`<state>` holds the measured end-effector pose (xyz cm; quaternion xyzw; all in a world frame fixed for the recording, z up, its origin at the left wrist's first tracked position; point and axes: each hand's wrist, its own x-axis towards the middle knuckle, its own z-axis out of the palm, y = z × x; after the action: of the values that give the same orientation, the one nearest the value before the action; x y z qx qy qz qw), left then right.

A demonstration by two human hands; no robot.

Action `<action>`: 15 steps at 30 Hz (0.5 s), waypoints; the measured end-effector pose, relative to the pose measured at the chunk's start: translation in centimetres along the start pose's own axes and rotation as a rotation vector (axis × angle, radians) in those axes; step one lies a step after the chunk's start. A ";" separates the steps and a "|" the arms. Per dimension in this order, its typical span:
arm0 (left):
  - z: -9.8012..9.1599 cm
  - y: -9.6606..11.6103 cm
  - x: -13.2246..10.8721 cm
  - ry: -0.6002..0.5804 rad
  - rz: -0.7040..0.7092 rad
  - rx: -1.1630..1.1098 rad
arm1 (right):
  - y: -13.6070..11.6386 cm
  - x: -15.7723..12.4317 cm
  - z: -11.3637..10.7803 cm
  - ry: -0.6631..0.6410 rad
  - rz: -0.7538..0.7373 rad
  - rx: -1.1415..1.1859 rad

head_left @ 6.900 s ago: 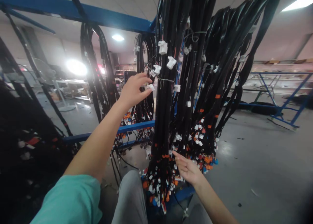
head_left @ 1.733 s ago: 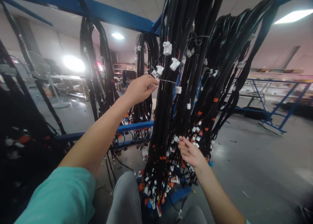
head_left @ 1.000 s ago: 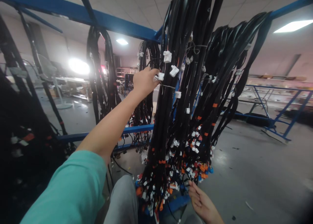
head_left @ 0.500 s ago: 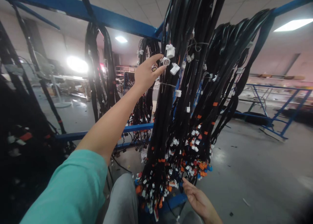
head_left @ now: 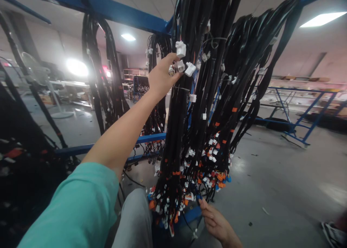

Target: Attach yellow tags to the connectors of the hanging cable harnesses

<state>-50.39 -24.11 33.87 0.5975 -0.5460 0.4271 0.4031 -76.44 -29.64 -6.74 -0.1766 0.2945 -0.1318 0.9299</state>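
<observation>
My left hand (head_left: 162,76) is raised at the near hanging wire harness bundle (head_left: 173,125), a thick mass of black-sleeved cables. Its thumb and fingers close around a small white connector (head_left: 180,66) at the bundle's left edge. A larger white connector (head_left: 180,49) sits just above the fingertips, and another white connector (head_left: 190,69) lies to the right. Low down, my right hand (head_left: 217,221) pinches what looks like a thin black wire (head_left: 200,200) beside the bundle's lower ends. Many white, orange and blue plugs (head_left: 173,204) crowd there.
A blue metal rack, with its top beam (head_left: 121,13) and lower bar (head_left: 151,137), carries more harness bundles (head_left: 252,52) on both sides. A standing fan (head_left: 35,69) is at left. A blue frame cart (head_left: 298,128) stands at right. A shoe (head_left: 332,233) shows at lower right.
The view has shifted slightly, so the scene sits further left and up. My left fingers have drawn in around the white connector. My right fingers have curled from reaching into a pinch.
</observation>
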 end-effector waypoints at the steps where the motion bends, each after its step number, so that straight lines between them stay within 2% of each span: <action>1: 0.0 0.0 0.0 0.005 0.002 -0.015 | 0.1 -0.1 0.2 -0.002 0.003 -0.003; 5: -0.1 -0.4 0.1 0.019 0.033 -0.090 | 0.7 -0.2 0.9 0.002 0.031 -0.024; 10: -0.1 -1.5 0.2 0.078 0.007 -0.205 | 1.8 -0.1 1.4 0.071 0.034 -0.148; 13: 0.0 -2.1 0.4 0.119 -0.012 -0.273 | 2.2 -0.1 1.8 0.079 0.053 -0.129; 15: 0.0 -2.4 0.7 0.099 0.012 -0.306 | 2.4 -0.1 2.0 0.068 0.064 -0.095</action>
<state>-48.01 -24.16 34.45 0.5040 -0.5877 0.3703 0.5132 -75.00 -26.97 -6.17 -0.2063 0.3376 -0.0938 0.9136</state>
